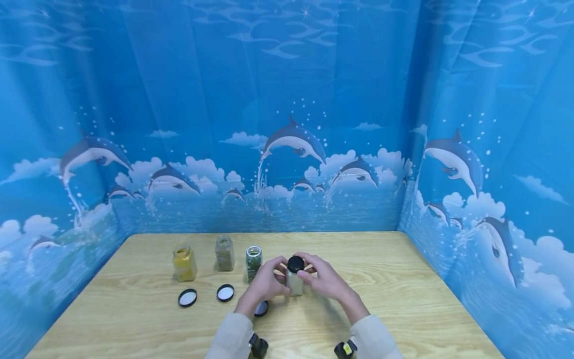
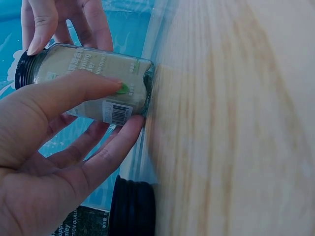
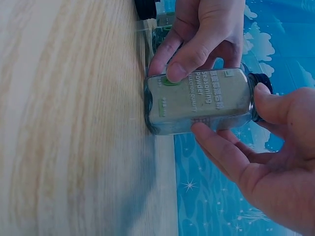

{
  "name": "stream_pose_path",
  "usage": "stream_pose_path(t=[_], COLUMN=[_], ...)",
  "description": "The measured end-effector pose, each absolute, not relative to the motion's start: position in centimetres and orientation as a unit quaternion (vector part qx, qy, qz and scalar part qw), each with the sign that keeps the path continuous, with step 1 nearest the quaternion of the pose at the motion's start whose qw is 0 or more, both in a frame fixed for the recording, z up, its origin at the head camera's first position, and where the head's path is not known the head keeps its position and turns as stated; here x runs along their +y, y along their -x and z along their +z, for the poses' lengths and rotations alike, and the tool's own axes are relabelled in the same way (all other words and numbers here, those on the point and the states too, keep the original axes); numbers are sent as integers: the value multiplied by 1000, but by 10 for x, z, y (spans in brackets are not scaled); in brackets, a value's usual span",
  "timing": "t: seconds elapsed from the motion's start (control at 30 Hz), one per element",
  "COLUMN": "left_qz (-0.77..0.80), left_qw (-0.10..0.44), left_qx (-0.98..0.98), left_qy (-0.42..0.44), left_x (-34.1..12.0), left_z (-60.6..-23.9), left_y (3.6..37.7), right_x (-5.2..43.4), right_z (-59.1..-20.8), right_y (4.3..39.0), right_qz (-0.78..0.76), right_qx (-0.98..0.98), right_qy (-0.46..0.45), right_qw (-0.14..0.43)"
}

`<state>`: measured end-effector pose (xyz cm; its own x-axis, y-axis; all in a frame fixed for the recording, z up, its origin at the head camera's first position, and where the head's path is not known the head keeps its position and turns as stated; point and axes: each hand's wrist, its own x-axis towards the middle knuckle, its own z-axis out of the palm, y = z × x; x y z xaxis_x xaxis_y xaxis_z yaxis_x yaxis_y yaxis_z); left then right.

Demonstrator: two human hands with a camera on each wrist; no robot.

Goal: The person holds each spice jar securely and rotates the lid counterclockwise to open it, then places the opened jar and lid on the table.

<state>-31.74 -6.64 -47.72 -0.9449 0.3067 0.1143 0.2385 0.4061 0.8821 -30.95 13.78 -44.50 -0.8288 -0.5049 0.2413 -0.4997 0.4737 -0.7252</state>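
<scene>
- Left wrist view: the left hand (image 2: 44, 162) grips the glass body of a seasoning jar (image 2: 93, 83), thumb across the label, fingers (image 2: 110, 147) curled under the far side near the barcode. Fingers are narrow, closed round the jar.
- Right wrist view: the right hand (image 3: 275, 162) is at the neck end of the same seasoning jar (image 3: 202, 101); thumb lies by the black lid (image 3: 261, 81), one finger runs under the glass just below it. Fingers are curled narrow on the lid end; the exact contact with the lid is partly hidden.
- Head view: the left hand (image 1: 264, 281) and the right hand (image 1: 325, 279) meet round the seasoning jar (image 1: 294, 284), which stands upright with its base on the table (image 1: 403, 299), near the front centre. The black lid (image 1: 295, 264) sits on top of it.
- The jar holds a pale powder; printed label faces the right wrist camera.
- Just left of the held jar stands an open jar of green herbs (image 1: 253, 262), close to the left hand.
- Further left, apart from it, a jar of grey-green contents (image 1: 224, 253), then a jar of yellow powder (image 1: 185, 263); both are uncapped.
- Two loose lids lie flat in front of these, white insides up: one (image 1: 187, 297) and another (image 1: 225, 292).
- A third loose lid (image 1: 261, 309) lies partly under the left wrist.
- A blue dolphin-print curtain (image 1: 287, 124) surrounds the table on three sides.
</scene>
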Motion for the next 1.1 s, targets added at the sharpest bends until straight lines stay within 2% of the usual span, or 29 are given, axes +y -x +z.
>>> stream_pose_path(t=[0.4, 0.73, 1.1], left_qz=[515, 517, 515], left_qw=[38, 42, 38], left_qx=[842, 841, 842], left_qy=[-156, -154, -158], left_x=[-67, -67, -67], left_z=[-475, -474, -474], left_y=[317, 317, 317], right_x=[137, 129, 135], right_z=[-443, -444, -444], right_y=[308, 306, 307], right_qz=[-436, -457, -444], right_qx=[863, 863, 864], right_qy=[253, 214, 238], right_qw=[40, 13, 22])
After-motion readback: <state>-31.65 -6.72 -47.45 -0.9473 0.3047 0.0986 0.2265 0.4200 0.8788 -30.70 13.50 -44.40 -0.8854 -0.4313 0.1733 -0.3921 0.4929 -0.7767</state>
